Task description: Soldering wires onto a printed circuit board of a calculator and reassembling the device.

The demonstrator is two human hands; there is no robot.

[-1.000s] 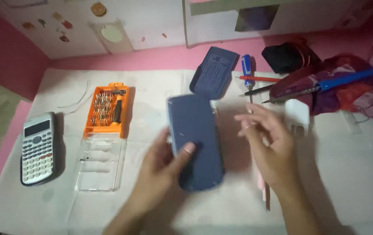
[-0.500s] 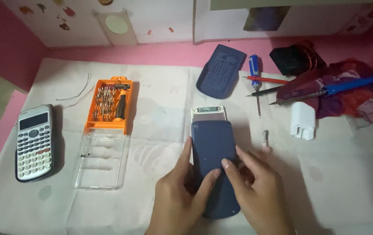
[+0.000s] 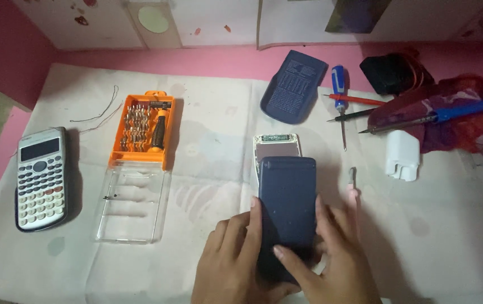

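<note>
A dark blue calculator back shell (image 3: pixel 286 202) lies on the white cloth (image 3: pixel 213 135), partly covering a calculator body whose exposed top end (image 3: pixel 277 144) shows a circuit strip and a pale panel. My left hand (image 3: pixel 230 256) holds the shell's left edge. My right hand (image 3: pixel 331 253) grips its lower right side, with the thumb laid across the bottom. A thin pink-handled tool (image 3: pixel 353 186) lies just beyond my right fingers.
A grey calculator (image 3: pixel 39 177) lies at far left. An orange screwdriver bit set (image 3: pixel 144 129) with its clear lid (image 3: pixel 134 205) is left of centre. A blue slide cover (image 3: pixel 295 86), screwdrivers (image 3: pixel 340 95), a blue-handled soldering iron (image 3: pixel 438 117) and a white adapter (image 3: pixel 403 155) lie behind.
Both hands brought the blue shell down from a lifted position onto the calculator body and slid along it toward me; the body's top end is uncovered.
</note>
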